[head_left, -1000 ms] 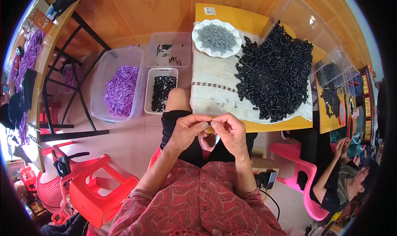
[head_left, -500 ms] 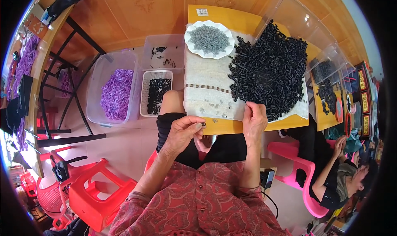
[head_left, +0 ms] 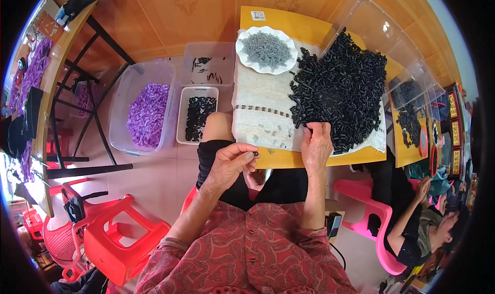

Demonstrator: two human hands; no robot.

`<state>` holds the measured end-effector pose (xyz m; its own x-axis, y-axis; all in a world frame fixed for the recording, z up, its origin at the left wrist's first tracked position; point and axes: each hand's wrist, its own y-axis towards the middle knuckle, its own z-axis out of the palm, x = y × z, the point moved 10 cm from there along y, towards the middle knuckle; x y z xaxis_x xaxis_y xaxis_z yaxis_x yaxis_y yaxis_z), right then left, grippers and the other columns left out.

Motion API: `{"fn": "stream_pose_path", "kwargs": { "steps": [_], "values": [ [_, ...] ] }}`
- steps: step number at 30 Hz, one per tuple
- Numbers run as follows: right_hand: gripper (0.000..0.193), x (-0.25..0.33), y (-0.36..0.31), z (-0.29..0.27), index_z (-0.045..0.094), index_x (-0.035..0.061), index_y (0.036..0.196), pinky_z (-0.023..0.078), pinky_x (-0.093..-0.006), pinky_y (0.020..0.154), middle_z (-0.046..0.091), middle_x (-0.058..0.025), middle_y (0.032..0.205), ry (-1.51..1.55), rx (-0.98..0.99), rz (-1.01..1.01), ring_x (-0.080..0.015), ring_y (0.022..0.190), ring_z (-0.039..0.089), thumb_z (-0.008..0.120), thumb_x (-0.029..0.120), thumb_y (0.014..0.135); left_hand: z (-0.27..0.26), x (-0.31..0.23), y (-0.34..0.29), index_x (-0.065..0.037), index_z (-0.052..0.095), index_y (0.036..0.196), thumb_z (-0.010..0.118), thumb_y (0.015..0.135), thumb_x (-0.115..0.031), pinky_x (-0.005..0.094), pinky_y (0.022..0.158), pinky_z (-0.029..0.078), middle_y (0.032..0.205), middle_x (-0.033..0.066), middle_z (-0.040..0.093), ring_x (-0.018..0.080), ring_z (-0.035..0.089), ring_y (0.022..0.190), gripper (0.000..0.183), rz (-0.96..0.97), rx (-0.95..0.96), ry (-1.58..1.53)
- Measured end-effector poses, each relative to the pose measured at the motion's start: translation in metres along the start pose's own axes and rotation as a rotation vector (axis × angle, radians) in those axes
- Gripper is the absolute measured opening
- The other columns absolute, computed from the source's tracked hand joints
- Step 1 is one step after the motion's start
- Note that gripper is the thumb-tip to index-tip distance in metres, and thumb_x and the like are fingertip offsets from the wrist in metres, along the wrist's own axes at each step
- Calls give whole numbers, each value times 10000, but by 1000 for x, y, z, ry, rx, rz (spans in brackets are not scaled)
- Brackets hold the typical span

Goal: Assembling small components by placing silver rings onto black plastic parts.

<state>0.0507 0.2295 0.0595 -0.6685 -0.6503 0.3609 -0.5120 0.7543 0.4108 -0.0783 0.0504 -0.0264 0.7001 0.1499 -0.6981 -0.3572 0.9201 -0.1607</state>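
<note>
Between the thumb and fingertips of my left hand is a small black tube-shaped piece, held just off the table's near edge. My right hand reaches over the near edge of a heap of black tube-shaped pieces. Its fingers are bent together at the heap, and I cannot see what they pinch. The heap lies on a white cloth spread over a yellow table. A few small grey pieces are scattered on the cloth between my hands.
A white scalloped plate of grey pieces sits at the cloth's far left. On the floor at left stand a clear tub of purple pieces, a white basket and another clear box. A co-worker sits at right.
The fingers of my right hand have moved slightly and bent more at the heap's near edge. My left hand still holds the black piece. The whole view has shifted a little.
</note>
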Motion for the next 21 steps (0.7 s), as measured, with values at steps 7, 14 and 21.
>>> {"fn": "stream_pose_path", "kwargs": {
  "steps": [7,14,21],
  "values": [
    [178,12,-1,-3,623,79,936,489,-417,632,551,-116,917,102,-31,-31,-320,768,600,670,23,773,1,1,1,17,611,1110,553,949,-78,280,707,515,965,108,664,154,619,798,195,-2,7,-6],
    [200,7,-1,8,645,95,974,490,-393,626,559,-104,920,89,15,-28,-286,749,599,698,75,782,1,0,1,5,614,1110,555,948,-56,234,707,530,965,93,662,112,632,783,183,-1,-5,-20],
    [200,16,3,8,656,98,966,488,-390,618,559,-98,904,153,28,-10,-280,725,599,713,81,774,0,0,1,2,618,1106,562,946,-60,239,710,530,966,87,662,112,629,786,181,-6,-10,-21]
  ]
}}
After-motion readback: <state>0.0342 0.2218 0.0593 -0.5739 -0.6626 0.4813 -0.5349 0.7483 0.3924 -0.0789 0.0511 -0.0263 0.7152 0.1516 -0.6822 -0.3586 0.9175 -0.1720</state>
